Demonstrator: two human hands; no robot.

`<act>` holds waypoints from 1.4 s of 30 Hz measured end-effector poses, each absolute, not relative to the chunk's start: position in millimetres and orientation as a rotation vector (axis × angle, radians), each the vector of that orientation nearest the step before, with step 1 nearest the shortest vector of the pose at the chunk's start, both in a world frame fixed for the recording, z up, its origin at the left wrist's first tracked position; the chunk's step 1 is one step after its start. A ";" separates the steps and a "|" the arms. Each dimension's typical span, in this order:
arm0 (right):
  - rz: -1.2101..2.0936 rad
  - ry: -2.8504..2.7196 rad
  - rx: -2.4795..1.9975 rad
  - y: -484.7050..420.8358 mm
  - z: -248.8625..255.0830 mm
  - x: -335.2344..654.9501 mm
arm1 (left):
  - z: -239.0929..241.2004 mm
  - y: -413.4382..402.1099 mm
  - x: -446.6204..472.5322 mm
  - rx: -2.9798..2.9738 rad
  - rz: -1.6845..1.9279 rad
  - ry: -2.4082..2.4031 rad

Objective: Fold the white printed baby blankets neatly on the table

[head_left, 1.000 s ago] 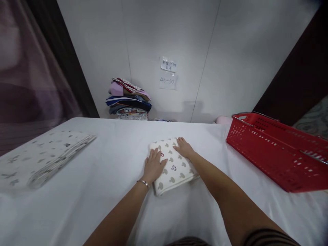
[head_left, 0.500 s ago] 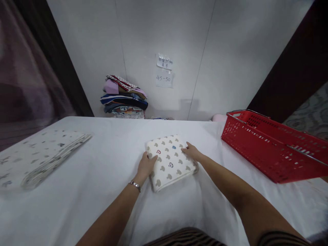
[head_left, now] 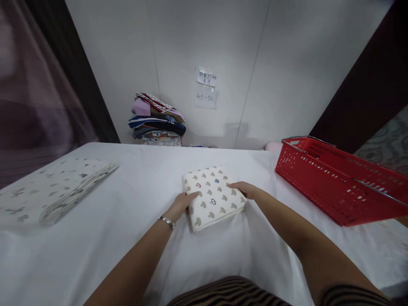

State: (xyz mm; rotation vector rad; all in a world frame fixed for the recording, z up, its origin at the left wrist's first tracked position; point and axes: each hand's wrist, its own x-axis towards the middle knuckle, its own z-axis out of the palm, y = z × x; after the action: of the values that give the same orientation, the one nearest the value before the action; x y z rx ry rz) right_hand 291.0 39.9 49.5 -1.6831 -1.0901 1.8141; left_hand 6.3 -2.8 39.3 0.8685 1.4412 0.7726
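A white cloth with a mushroom print [head_left: 212, 197], folded into a thick square, lies near the middle of the white-covered table [head_left: 140, 178]. My left hand [head_left: 184, 203] grips its left edge, thumb on top and the other fingers hidden below. At the right edge, my right hand [head_left: 245, 189] holds the same cloth in a like way, thumb over the top and fingers mostly out of sight. A silver bracelet [head_left: 168, 222] circles my left wrist.
A larger folded patterned cloth [head_left: 60, 182] lies at the table's left. On the right stands a red perforated basket [head_left: 334, 187] with metal handles. Behind the far edge, a pile of folded clothes [head_left: 157, 119] rises against the wall, left of two paper notes [head_left: 206, 88].
My right hand has shifted down along the cloth's right edge and closed on it. The left thumb reaches flatter across the top. The cloth has barely moved.
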 end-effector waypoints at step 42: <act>0.057 -2.382 -1.903 -95.4 138.2 263.9 | 91.7 -92.1 115.5 0.973 0.959 0.918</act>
State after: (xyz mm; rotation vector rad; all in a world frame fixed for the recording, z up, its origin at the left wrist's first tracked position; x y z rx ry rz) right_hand 263.9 -95.4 138.2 -1.9026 -2.3822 0.0570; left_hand 115.5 -92.1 91.7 0.9726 0.9179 0.9587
